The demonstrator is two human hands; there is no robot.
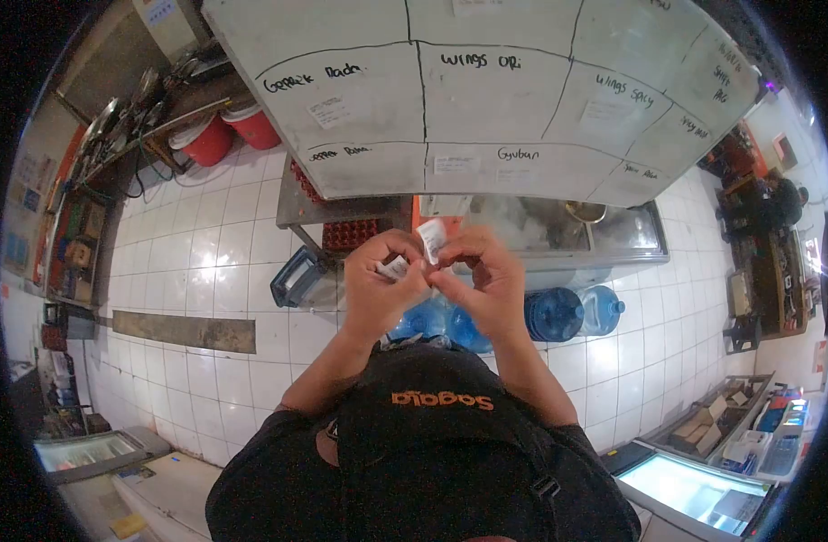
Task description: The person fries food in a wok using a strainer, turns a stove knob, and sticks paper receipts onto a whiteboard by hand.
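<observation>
Both hands meet in front of my chest, over the dark apron. My left hand (384, 280) is closed, with a small white printed paper (394, 267) between its fingers. My right hand (483, 278) pinches beside it, its fingertips on another white printed piece (431, 237) that stands up between the two hands. The fingertips of both hands touch or nearly touch. Whether the two white pieces are joined is hidden by the fingers. Beyond the hands is a large whiteboard (486, 108) with handwritten words, black lines and several small paper labels stuck on it.
Blue water bottles (555, 314) stand on the tiled floor (188, 271) below my hands. A metal-framed chest (613, 237) lies beyond them. Red crates (346, 236) and a blue container (298, 277) are at the left. Red buckets (204, 140) sit at the upper left.
</observation>
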